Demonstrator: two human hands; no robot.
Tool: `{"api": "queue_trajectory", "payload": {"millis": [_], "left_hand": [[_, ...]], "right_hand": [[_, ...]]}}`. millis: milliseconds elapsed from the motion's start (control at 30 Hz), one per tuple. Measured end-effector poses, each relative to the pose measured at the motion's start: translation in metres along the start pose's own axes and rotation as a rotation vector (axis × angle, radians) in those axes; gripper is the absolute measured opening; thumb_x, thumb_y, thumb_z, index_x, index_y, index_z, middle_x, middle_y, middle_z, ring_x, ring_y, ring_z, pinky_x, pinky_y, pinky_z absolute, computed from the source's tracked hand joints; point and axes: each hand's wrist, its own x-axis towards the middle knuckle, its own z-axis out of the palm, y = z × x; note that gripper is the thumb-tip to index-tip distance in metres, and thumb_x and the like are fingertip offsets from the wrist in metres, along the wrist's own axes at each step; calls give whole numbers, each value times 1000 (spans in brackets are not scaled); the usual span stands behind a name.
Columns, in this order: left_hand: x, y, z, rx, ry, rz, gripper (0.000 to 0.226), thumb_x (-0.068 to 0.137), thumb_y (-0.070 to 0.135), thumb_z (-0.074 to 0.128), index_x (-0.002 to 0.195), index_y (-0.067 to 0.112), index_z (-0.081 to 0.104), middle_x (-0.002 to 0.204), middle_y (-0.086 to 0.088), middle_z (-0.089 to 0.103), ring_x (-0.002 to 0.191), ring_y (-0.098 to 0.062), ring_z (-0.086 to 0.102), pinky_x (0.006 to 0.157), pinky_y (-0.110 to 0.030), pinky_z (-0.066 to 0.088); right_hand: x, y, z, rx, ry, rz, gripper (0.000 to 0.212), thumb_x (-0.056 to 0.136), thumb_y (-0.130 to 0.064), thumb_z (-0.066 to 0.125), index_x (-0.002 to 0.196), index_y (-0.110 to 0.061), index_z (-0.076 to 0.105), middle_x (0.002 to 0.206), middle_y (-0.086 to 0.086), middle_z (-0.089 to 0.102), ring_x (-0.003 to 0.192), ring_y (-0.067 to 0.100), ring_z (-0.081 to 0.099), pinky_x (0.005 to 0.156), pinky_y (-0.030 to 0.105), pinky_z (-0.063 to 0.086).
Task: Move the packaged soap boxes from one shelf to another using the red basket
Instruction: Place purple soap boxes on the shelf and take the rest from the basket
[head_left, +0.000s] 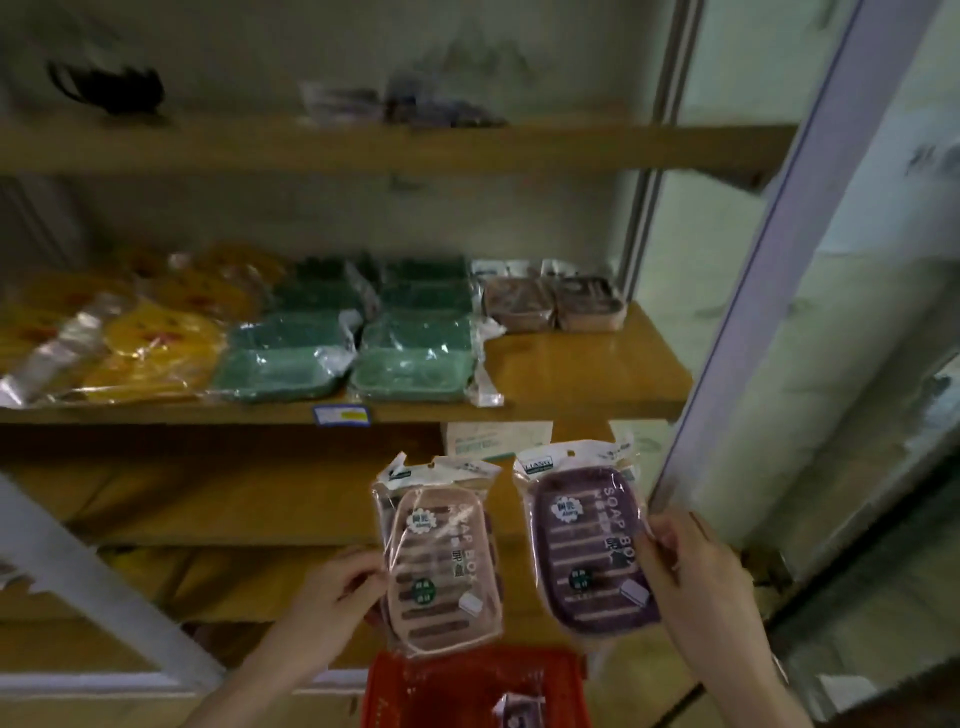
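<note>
Where green packs (415, 364) crowd the shelf (597, 374), soap boxes (519, 309) sit beside them.

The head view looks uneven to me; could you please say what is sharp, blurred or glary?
In the head view, the held pink soap box and purple soap box are sharp enough to read; things on the top shelf are smeared; wrap on the green packs glares; the door frame leans, likely wide-angle distortion.

Above the right hand (696, 577) the shelf (587, 364) lies bare before brown packs (553, 309); green packs (410, 358) crowd it above the left hand (332, 597); a white post (753, 322) stands just right.
</note>
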Motion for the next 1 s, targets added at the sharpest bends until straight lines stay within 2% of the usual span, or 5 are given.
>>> {"api": "queue_trajectory", "payload": {"millis": [367, 633, 800, 900, 1000], "left_hand": [[7, 94, -75, 88, 144, 228, 25, 92, 17, 50, 72, 16, 66, 72, -1, 67, 65, -2, 63, 61, -17, 44], [101, 164, -98, 130, 289, 246, 33, 94, 20, 46, 63, 18, 56, 67, 2, 57, 61, -11, 51, 57, -22, 38], [181, 196, -107, 160, 306, 159, 27, 96, 27, 43, 84, 13, 63, 92, -10, 65, 80, -22, 58, 68, -28, 45], [227, 209, -105, 162, 319, 180, 19, 95, 25, 44, 88, 13, 56, 112, -14, 62, 102, -30, 58, 92, -38, 45], [263, 218, -94, 206, 334, 220, 18, 96, 19, 40, 80, 14, 47, 97, -14, 62, 88, -29, 59, 88, -39, 50]], "right_hand": [[55, -58, -69, 15, 147, -56, 12, 94, -28, 47, 85, -20, 49, 82, -4, 54, 63, -3, 43, 49, 15, 27], [150, -89, -82, -197, 349, -66, 15, 97, -22, 43, 95, -9, 50, 92, 6, 55, 75, 15, 45, 64, 25, 34], [212, -102, -88, -290, 346, -57, 19, 96, -15, 43, 105, -1, 51, 97, 12, 51, 78, 23, 51, 61, 29, 33], [246, -105, -86, -321, 338, -62, 24, 94, -10, 42, 114, 1, 49, 112, 18, 53, 95, 33, 55, 66, 30, 34], [274, -101, -81, -226, 367, -62, 28, 91, -5, 42, 118, 2, 47, 115, 21, 54, 100, 38, 56, 68, 32, 37]]}}
